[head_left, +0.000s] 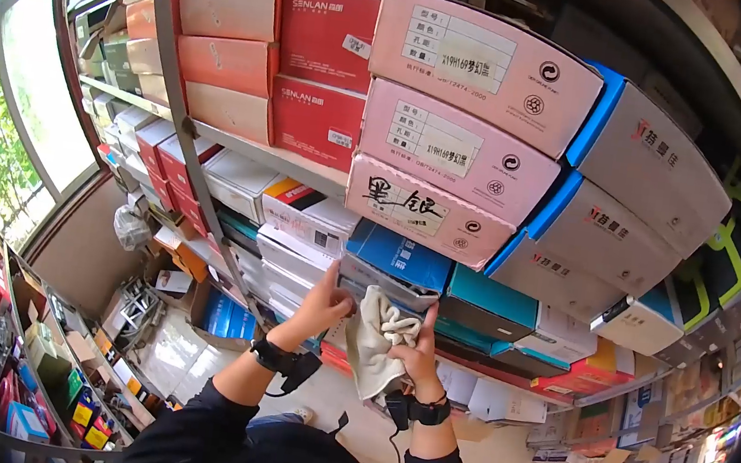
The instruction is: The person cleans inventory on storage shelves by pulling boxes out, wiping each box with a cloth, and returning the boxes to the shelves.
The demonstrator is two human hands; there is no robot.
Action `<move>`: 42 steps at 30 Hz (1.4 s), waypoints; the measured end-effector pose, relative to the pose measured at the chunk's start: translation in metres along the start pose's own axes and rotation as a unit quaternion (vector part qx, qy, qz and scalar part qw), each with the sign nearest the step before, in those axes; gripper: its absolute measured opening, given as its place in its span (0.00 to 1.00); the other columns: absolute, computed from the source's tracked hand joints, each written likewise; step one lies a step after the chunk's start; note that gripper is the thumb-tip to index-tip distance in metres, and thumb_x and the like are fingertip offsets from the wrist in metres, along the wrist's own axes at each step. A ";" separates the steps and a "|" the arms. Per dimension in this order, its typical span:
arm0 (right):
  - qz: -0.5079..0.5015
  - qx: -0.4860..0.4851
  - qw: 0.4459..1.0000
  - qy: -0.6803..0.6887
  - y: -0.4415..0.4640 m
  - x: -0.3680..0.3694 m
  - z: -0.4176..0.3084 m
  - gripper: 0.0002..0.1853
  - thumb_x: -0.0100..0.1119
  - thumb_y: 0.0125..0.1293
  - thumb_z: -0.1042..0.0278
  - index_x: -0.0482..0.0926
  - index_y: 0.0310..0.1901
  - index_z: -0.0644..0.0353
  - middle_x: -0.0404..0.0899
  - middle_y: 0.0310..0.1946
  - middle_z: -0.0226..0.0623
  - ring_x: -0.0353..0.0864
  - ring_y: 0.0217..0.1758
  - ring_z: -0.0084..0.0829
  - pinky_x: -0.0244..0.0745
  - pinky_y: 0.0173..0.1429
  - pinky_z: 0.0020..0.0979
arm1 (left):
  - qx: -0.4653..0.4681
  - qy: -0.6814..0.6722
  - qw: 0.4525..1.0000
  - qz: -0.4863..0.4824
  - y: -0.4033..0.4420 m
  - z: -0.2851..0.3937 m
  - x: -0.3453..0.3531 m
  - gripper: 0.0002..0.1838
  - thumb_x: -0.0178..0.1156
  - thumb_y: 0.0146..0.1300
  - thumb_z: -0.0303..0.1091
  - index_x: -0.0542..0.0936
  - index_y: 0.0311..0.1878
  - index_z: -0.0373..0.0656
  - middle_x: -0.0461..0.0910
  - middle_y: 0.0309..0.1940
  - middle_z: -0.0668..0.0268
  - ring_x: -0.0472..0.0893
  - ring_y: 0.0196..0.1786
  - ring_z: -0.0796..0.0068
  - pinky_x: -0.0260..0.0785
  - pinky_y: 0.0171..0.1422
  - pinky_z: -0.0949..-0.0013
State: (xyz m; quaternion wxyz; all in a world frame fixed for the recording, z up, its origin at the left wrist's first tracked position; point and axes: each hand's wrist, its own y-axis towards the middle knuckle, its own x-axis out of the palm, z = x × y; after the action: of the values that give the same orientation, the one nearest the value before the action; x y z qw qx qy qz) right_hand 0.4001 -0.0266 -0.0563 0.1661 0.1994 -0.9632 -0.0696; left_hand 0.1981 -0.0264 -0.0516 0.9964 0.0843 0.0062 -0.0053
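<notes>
My left hand (320,307) is at the lower left front corner of a blue and grey box (397,258) on the shelf. Its index finger is stretched up along the box's edge and its thumb is apart from it; the other fingers are partly hidden. My right hand (416,356) is closed on a crumpled off-white cloth (373,361) that hangs down between my hands. One finger of that hand reaches up to the box's right front corner. The cloth's top lies close against the lower front of the box.
Pink boxes (466,132) are stacked above the blue box, red boxes (318,119) to their left, grey-and-blue boxes (607,224) to their right. A teal box (491,302) adjoins on the right, white boxes (298,255) on the left. A metal shelf post (198,164) slants down at left.
</notes>
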 end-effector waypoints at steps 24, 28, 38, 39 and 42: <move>0.031 0.054 0.992 0.107 -0.081 0.037 -0.059 0.56 0.57 0.32 0.88 0.39 0.66 0.51 0.61 0.57 0.40 0.63 0.59 0.35 0.60 0.60 0.33 | 0.021 0.056 0.994 -0.092 -0.057 0.021 -0.049 0.24 0.50 0.60 0.35 0.57 0.58 0.39 0.73 0.38 0.63 0.73 0.41 0.75 0.67 0.44 0.71; -0.010 0.010 1.000 0.024 -0.082 0.022 -0.055 0.54 0.59 0.34 0.85 0.41 0.65 0.54 0.66 0.53 0.39 0.66 0.56 0.33 0.60 0.59 0.31 | -0.110 -0.120 0.982 -0.101 -0.048 0.045 -0.034 0.28 0.44 0.63 0.42 0.51 0.63 0.43 0.65 0.52 0.62 0.69 0.50 0.70 0.65 0.49 0.65; -0.035 -0.156 0.977 -0.144 -0.063 0.062 -0.165 0.24 0.60 0.41 0.65 0.72 0.45 0.60 0.72 0.46 0.43 0.69 0.50 0.42 0.63 0.53 0.38 | -0.175 -0.263 0.941 -0.117 -0.036 0.044 -0.016 0.38 0.48 0.55 0.30 0.41 0.67 0.50 0.54 0.61 0.62 0.58 0.61 0.68 0.65 0.52 0.66; -0.081 -0.283 0.862 -0.412 -0.050 0.073 -0.173 0.19 0.57 0.43 0.67 0.75 0.42 0.55 0.72 0.46 0.42 0.69 0.49 0.39 0.62 0.52 0.40 | -0.134 -0.266 0.948 -0.111 -0.037 0.023 -0.015 0.39 0.49 0.54 0.28 0.42 0.67 0.48 0.54 0.62 0.62 0.57 0.62 0.69 0.60 0.57 0.67; -0.155 -0.358 0.559 -0.732 -0.011 0.076 -0.144 0.26 0.59 0.36 0.70 0.76 0.45 0.44 0.65 0.52 0.39 0.65 0.52 0.40 0.58 0.53 0.42 | -0.091 -0.309 0.941 -0.102 -0.041 0.021 -0.016 0.41 0.53 0.51 0.26 0.44 0.66 0.43 0.53 0.62 0.63 0.56 0.63 0.72 0.44 0.66 0.72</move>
State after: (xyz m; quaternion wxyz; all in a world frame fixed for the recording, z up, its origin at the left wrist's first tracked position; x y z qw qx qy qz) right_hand 0.3880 -0.0770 0.0983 -0.5515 0.1502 -0.6038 -0.5556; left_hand 0.1821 -0.0704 -0.0376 0.9469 -0.0135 -0.2927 -0.1325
